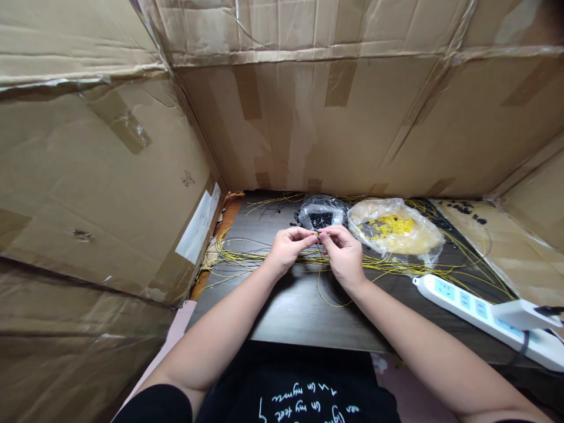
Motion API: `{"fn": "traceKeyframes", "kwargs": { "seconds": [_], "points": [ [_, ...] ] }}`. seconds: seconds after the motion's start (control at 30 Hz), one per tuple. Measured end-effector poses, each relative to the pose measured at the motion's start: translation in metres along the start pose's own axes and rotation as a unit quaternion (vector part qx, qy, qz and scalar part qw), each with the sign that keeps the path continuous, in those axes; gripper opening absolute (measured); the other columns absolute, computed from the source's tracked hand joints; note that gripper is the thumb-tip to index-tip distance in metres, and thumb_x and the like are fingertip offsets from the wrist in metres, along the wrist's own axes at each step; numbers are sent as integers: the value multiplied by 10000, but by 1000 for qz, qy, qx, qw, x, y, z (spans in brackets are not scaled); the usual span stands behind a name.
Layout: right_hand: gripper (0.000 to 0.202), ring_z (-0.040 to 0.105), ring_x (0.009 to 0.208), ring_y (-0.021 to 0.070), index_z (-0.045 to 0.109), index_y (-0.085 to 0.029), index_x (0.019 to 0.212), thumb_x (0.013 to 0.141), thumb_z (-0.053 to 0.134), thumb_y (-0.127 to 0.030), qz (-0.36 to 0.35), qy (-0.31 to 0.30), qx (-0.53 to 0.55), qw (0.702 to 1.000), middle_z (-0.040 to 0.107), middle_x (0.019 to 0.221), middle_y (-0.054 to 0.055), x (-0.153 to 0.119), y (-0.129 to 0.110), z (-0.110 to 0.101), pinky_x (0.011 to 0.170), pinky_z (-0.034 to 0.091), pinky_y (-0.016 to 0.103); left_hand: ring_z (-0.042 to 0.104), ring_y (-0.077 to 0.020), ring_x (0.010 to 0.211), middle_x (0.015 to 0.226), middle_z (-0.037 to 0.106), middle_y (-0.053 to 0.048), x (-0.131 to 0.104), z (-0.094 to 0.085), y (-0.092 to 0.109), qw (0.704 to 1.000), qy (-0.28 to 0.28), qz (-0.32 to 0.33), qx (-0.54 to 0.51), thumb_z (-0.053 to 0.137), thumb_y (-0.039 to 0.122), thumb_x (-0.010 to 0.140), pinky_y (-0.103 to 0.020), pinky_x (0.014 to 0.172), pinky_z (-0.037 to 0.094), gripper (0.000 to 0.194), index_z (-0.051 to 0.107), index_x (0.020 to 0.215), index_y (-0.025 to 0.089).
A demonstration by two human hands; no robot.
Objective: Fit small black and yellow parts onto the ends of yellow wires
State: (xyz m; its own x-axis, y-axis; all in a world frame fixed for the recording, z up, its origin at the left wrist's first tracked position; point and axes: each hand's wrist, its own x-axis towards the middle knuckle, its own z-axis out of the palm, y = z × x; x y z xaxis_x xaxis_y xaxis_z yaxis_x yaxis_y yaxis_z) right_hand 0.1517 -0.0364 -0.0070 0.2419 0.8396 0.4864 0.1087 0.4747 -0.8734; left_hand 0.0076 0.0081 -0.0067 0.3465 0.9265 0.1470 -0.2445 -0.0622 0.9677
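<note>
My left hand (288, 248) and my right hand (344, 254) meet fingertip to fingertip above the dark table (282, 317). Between them is a small yellow piece (316, 234), pinched by the thumb and fingers of both hands; its details are too small to tell. A thin yellow and black wire (321, 288) hangs in a loop below the fingers. Under the hands, a long bundle of yellow and black wires (247, 254) runs across the table. Just behind sits a clear bag of small black parts (321, 220). To its right lies a clear bag of yellow parts (392, 226).
A white power strip (462, 302) with a plug in it lies at the right. Loose black parts (462, 207) are scattered on cardboard at the back right. Tall cardboard walls (299, 129) enclose the back and both sides.
</note>
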Motion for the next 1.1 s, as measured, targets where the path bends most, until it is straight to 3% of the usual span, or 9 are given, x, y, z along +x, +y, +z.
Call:
{"fn": "traceKeyframes", "kwargs": {
  "seconds": [0.2, 0.4, 0.63, 0.77, 0.93, 1.1],
  "points": [
    [237, 548, 616, 107, 702, -207, 893, 861, 666, -439, 9, -16, 19, 1000, 603, 901, 45, 2, -2, 1, 494, 474, 248, 583, -102, 637, 710, 703, -40, 0, 0, 0, 999, -24, -21, -22, 867, 416, 625, -243, 652, 474, 348, 737, 772, 128],
    [249, 547, 595, 100, 693, -208, 909, 863, 658, -450, 27, -45, 34, 998, 598, 890, 35, 5, -1, -2, 494, 480, 242, 613, -122, 666, 735, 709, -45, 0, 0, -1, 998, -19, -32, -52, 874, 430, 612, -275, 691, 488, 362, 728, 770, 138],
    [276, 531, 582, 93, 694, -189, 902, 844, 676, -459, 68, -64, 59, 994, 606, 838, 22, 7, 5, -4, 505, 475, 234, 667, -157, 721, 792, 739, -58, -1, 2, 0, 1000, 9, 13, 13, 858, 439, 633, -312, 760, 529, 373, 722, 801, 134],
    [288, 546, 601, 102, 688, -183, 894, 832, 686, -465, 82, -38, 69, 994, 629, 853, 29, 5, 5, -1, 536, 500, 247, 679, -177, 755, 823, 747, -66, -5, 2, 1, 989, 41, 78, 116, 808, 432, 710, -312, 754, 533, 317, 734, 813, 141],
    [288, 591, 633, 124, 620, -186, 885, 855, 661, -470, 88, -75, 52, 992, 637, 807, 23, 6, 4, -5, 579, 533, 264, 691, -175, 772, 849, 760, -64, -9, 1, 10, 939, 69, 203, 269, 756, 372, 794, -303, 754, 533, 199, 761, 834, 177],
    [274, 615, 677, 142, 589, -191, 870, 911, 586, -462, 11, -127, -59, 990, 635, 874, 53, 10, 3, -16, 598, 527, 279, 678, -152, 716, 821, 761, -61, -6, -4, 14, 890, 36, 308, 335, 742, 332, 818, -284, 697, 535, 151, 769, 866, 192]
  ]
}}
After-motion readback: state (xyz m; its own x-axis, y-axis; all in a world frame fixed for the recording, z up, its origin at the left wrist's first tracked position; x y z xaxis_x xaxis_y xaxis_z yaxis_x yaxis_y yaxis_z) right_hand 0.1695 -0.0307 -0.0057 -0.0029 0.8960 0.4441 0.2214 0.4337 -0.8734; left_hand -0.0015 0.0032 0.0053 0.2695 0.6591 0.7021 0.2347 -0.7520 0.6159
